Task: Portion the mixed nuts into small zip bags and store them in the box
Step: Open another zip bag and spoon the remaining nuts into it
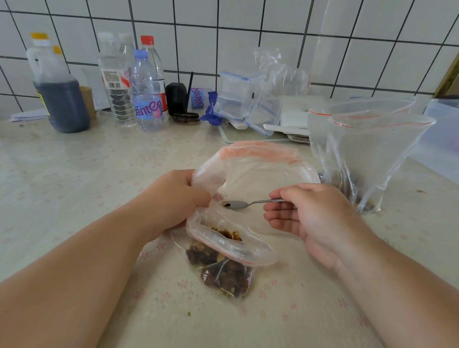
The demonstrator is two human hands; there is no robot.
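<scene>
At frame centre, the left hand (179, 200) grips the bunched rims of two clear plastic zip bags with red seal strips: a larger bag (261, 162) arching above and a small zip bag (225, 265) lying below on the pale floral tabletop (61, 179). The small bag holds brown mixed nuts (222, 275). The right hand (314, 219) pinches the handle of a small metal spoon (241, 204), whose bowl carries a few nut pieces. At right, upright open clear bags (364, 155) stand.
</scene>
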